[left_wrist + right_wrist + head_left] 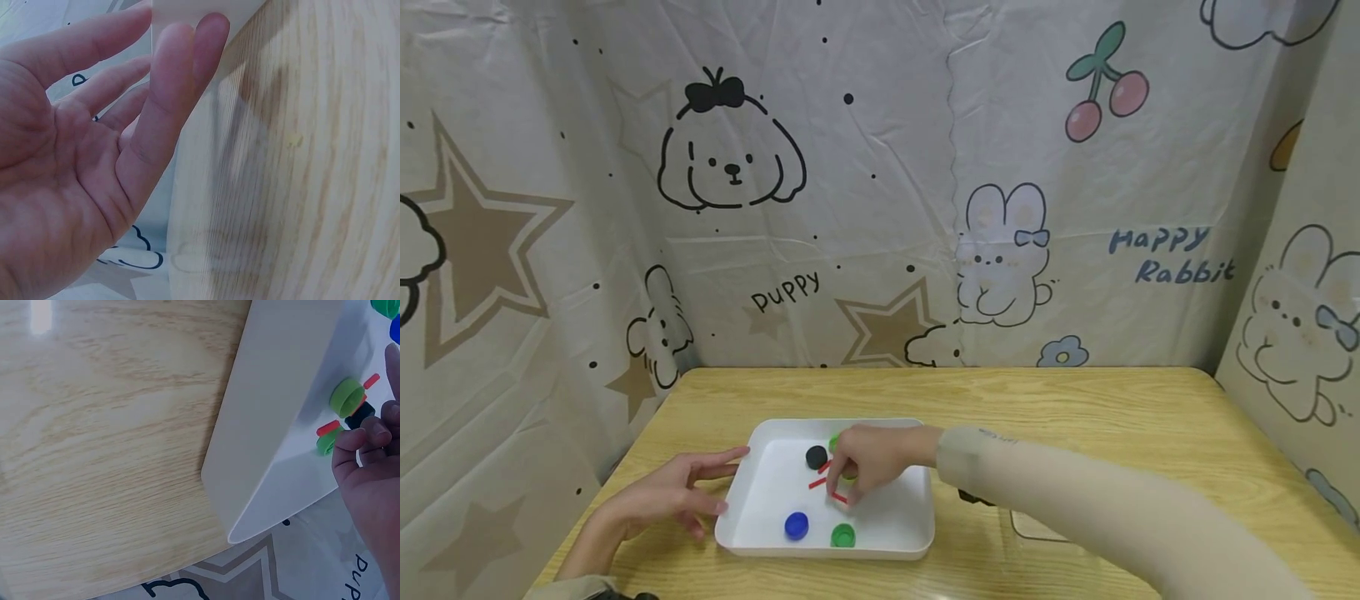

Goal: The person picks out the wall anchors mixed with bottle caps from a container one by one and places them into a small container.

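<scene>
A white tray (887, 546) sits on the table. My left hand (673, 492) touches its left side with extended fingers; in the left wrist view its fingertips meet the tray wall (181, 9). Over the tray's middle my right hand (872, 458) bends its fingers down among thin red sticks (817, 483). One stick shows at the fingertips in the head view; whether it is pinched cannot be told. Around them lie a black cap (816, 457), a blue cap (796, 525), a green cap (843, 535) and light green caps (345, 398), partly hidden by the hand in the head view.
The wooden table (1075, 400) carries the tray left of its middle. A clear flat item with a rounded outline (1037, 529) lies to the right, partly under the right forearm. Printed curtains (880, 167) hang behind and at both sides.
</scene>
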### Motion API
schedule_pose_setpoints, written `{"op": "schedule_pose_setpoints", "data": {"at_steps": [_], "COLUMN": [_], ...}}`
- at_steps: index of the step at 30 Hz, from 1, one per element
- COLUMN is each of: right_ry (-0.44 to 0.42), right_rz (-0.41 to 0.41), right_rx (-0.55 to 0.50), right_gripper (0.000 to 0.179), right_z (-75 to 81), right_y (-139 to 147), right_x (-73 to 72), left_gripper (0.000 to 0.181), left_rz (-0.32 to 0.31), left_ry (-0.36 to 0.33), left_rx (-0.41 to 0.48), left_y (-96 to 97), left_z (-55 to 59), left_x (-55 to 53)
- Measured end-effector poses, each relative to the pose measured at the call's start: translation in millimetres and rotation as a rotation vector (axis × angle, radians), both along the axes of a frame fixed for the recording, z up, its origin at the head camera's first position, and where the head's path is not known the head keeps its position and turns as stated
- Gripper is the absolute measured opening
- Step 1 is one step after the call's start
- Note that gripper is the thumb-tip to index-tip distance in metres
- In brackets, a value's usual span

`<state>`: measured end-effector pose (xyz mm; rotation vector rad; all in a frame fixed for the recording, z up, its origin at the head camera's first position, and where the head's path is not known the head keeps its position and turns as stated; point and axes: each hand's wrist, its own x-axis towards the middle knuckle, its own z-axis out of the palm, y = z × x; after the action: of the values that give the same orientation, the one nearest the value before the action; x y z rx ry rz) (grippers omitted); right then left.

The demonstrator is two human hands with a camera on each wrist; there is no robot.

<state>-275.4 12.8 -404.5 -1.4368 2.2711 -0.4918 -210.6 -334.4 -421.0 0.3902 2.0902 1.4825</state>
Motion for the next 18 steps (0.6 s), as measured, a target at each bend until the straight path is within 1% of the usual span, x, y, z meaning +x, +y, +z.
{"op": "schedule_pose_setpoints", "data": {"at_steps": [4, 11, 18], "right_ry": [-0.035, -0.139, -0.132], "right_rz": [-0.001, -0.013, -0.048], "right_rx": [-0.027, -0.083, -0.099], "right_gripper": [0.02, 0.018, 0.019], "right_z": [3.0, 10.0, 21.5], "right_y": [6.0, 20.4, 38.1], "right_x": [-1.9, -3.6, -2.7], "left_gripper": [0.085, 0.085, 0.086], "left_rz": [-0.001, 0.001, 0.001], "left_ry": [0.0, -0.004, 0.0], "left_rx": [0.003, 0.001, -0.008], "left_y": [-0.5, 0.1, 0.3], "left_z": [-1.2, -1.4, 0.7], "left_x": [0.0, -0.1, 0.1]}}
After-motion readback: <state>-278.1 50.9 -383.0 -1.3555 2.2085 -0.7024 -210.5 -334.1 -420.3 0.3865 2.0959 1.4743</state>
